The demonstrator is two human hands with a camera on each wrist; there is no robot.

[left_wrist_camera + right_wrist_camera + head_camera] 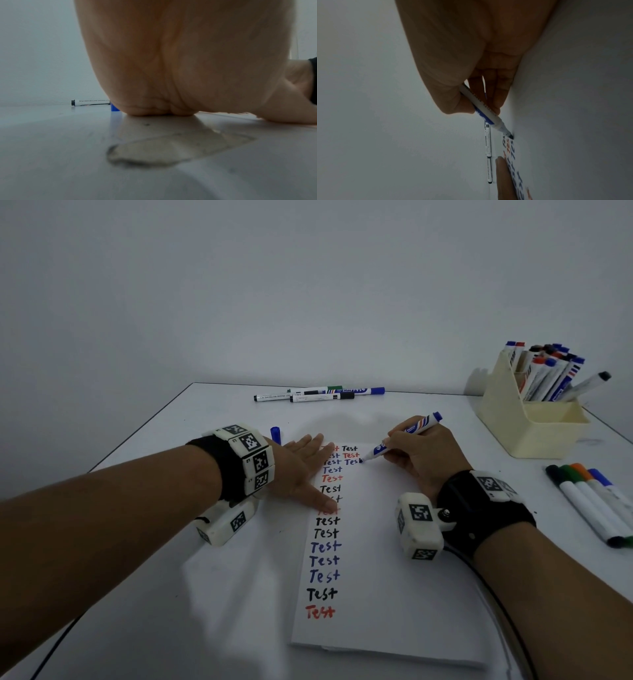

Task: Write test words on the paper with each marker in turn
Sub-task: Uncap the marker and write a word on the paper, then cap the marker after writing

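Toward the twelve o'clock end of the paper (387, 559), the right hand (423, 455) pinched a blue marker (400, 438) between thumb and curled fingers, its tip touching the sheet at the end of a blue "Test" in the second column, probably mid-word. Its slant, back end up toward one o'clock, suited ordinary writing. At nine o'clock of that tip, the left hand (301, 470) lay flat, fingers straight and spread, gripping nothing, pressing the sheet's left margin, apparently to stop it sliding on the surface (171, 594). A blue cap (275, 434) stood just beyond that hand, likely parked for recapping. A column of black, blue and red test words ran down to six o'clock.

At two o'clock stood a cream holder (534, 426), its tall rear compartment packed with upright markers (544, 371); the lower front compartment's contents were hidden. Four loose markers (320, 394) lay at twelve o'clock, and a row of markers (592, 501) at three o'clock, perhaps sorted by result.
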